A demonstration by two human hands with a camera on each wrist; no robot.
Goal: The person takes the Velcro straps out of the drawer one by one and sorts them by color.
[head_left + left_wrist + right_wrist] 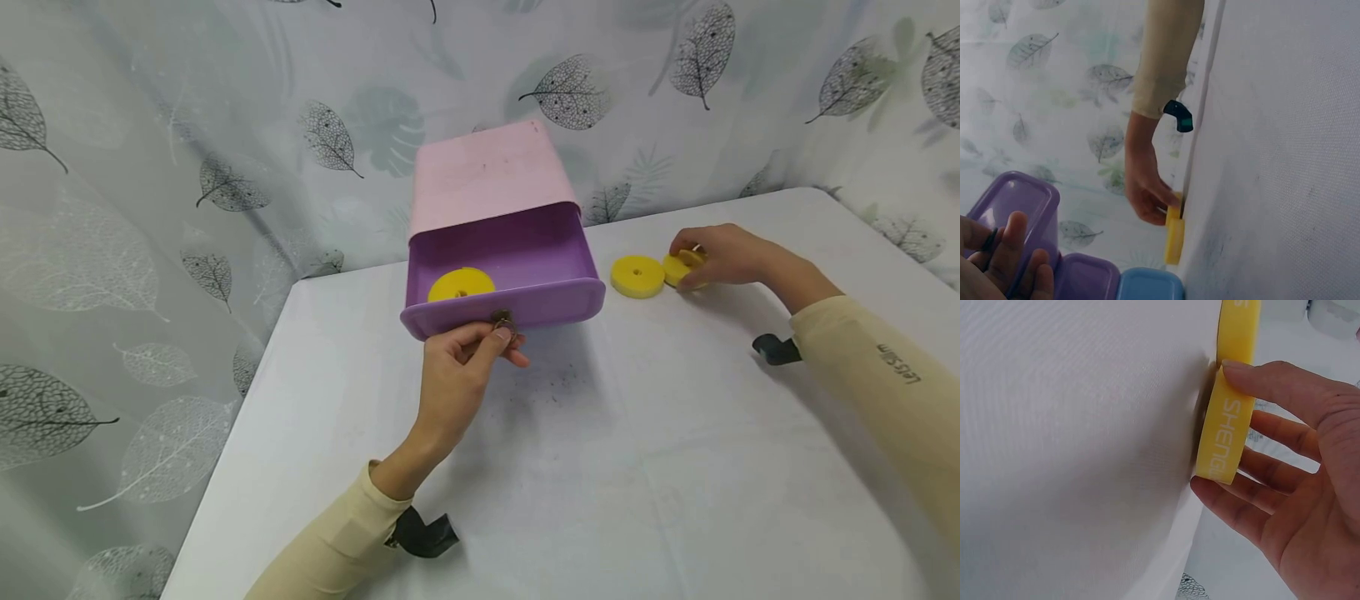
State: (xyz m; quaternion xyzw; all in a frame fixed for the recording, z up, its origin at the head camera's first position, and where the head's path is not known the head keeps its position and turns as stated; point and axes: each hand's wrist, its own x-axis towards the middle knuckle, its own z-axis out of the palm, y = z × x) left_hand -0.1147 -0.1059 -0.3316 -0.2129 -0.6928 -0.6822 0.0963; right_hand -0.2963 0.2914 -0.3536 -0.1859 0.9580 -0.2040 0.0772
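A pink-topped drawer cabinet stands at the back with its purple drawer pulled out. One yellow disc with a centre hole lies inside the drawer at the left. My left hand pinches the small metal ring pull on the drawer front. On the table to the right are two more discs, side by side. My right hand grips the farther yellow disc, which carries white lettering, by its rim between thumb and fingers. The nearer yellow disc rests flat beside it.
A second purple drawer and a blue drawer sit below the pulled-out one. Leaf-patterned curtain surrounds the white table. Black wrist mounts stick out from both sleeves. Dark specks dot the table below the drawer.
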